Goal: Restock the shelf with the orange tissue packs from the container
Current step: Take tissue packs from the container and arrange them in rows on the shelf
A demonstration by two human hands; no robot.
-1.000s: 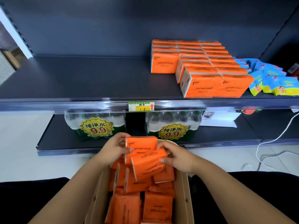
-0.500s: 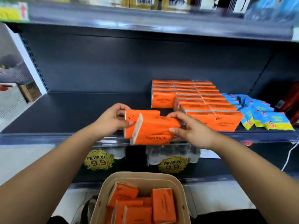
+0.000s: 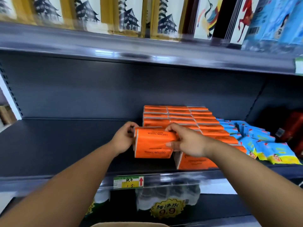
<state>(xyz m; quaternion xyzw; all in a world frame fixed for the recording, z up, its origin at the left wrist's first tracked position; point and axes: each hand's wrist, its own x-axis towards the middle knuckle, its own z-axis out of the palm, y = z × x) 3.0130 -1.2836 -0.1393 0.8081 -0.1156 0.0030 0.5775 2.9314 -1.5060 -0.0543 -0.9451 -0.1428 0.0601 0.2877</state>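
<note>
Orange tissue packs sit clamped between your hands over the dark shelf. Your left hand grips their left end and your right hand grasps their right end, just left of the stocked rows.

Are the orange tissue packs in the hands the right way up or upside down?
Upside down: the "COTTON TISSUE" lettering on the orange plastic-wrapped tissue packs held between left hand and right hand reads inverted.
</note>
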